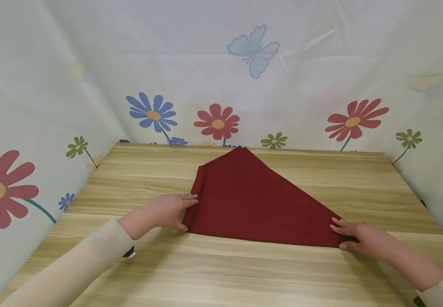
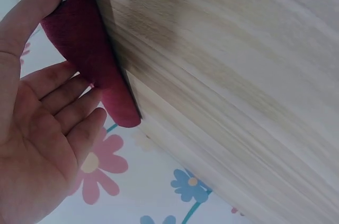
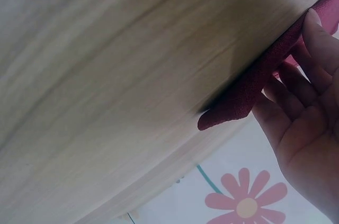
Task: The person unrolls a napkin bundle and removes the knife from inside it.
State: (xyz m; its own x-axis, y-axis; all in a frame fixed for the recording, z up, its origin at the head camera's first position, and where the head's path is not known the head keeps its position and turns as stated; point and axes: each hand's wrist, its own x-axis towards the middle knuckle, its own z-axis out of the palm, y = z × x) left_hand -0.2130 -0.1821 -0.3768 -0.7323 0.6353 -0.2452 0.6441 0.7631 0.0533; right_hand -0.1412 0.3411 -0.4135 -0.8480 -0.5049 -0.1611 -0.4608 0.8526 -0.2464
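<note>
A dark red cloth point(image 1: 256, 200), folded into a wide shape with a peak at the back, lies on the wooden table. Along its left side runs a narrow folded strip point(image 2: 98, 49). My left hand point(image 1: 169, 210) rests at that side, fingertips on the strip and thumb at the front corner. At the opposite end, my right hand point(image 1: 369, 241) touches the tapered right corner point(image 3: 228, 110), its fingers on top and its thumb by the front edge. Both hands have fairly straight, relaxed fingers.
The wood-grain table point(image 1: 221, 277) stretches around the cloth on all sides. White curtains point(image 1: 190, 51) printed with flowers and a butterfly hang behind it and at both sides. A small dark item point(image 1: 129, 252) shows below the left sleeve.
</note>
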